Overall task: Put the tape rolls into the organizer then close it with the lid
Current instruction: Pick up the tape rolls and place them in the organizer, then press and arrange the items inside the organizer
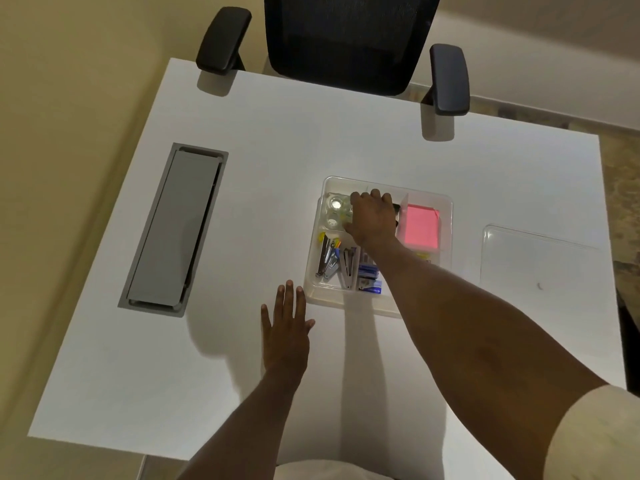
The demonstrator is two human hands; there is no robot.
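A clear plastic organizer (446, 202) sits on the white desk. Clear tape rolls (334, 211) lie in its far-left compartment. My right hand (372, 218) reaches into the organizer just right of the rolls, palm down, fingers curled toward them; whether it grips a roll is hidden. My left hand (285, 329) lies flat on the desk by the organizer's near-left corner, fingers spread, holding nothing. The clear lid (533, 258) lies flat on the desk to the organizer's right.
The organizer also holds pink sticky notes (420, 226), staplers (329, 261) and blue staple boxes (369, 280). A grey cable hatch (173, 230) is set into the desk at left. A black office chair (346, 39) stands at the far edge.
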